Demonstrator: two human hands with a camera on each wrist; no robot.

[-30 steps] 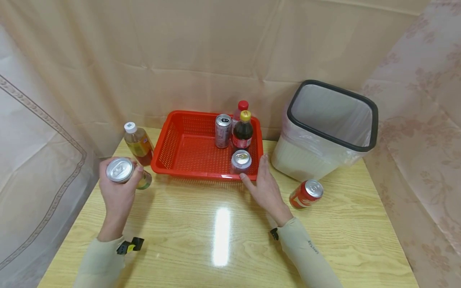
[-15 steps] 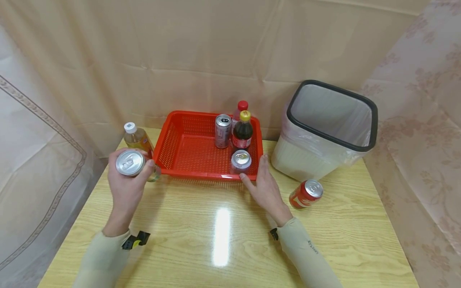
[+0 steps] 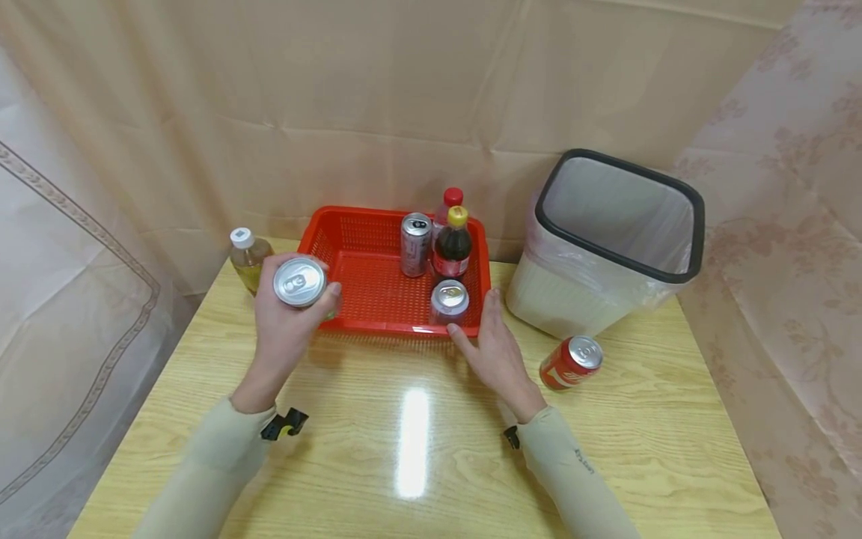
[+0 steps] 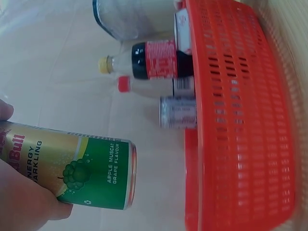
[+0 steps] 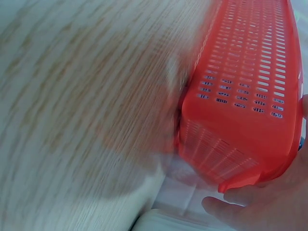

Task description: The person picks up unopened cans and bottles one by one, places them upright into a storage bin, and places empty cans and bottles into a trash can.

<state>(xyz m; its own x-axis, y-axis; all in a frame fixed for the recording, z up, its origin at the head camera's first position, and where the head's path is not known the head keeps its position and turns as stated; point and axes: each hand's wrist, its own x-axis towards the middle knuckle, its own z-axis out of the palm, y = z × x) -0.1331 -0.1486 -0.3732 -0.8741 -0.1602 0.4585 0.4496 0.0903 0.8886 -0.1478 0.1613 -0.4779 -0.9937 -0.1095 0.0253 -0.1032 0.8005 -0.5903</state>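
Note:
My left hand grips an energy drink can at the front left corner of the red plastic basket. In the left wrist view the can is gold and green and is held above the rim level. My right hand rests on the basket's front right corner, thumb on the front rim and fingers along the right side. Inside the basket's right half stand a silver can, a cola bottle with a yellow cap, a red-capped bottle and another can.
A bottle with a white cap stands left of the basket, partly hidden by my left hand. Right of the basket is a lined trash bin with a black rim. A red cola can stands on the wooden table before it.
My left hand has carried the energy drink can rightward and slightly away from me, from beside the white-capped bottle to the basket's left front corner. The right hand has stayed in place.

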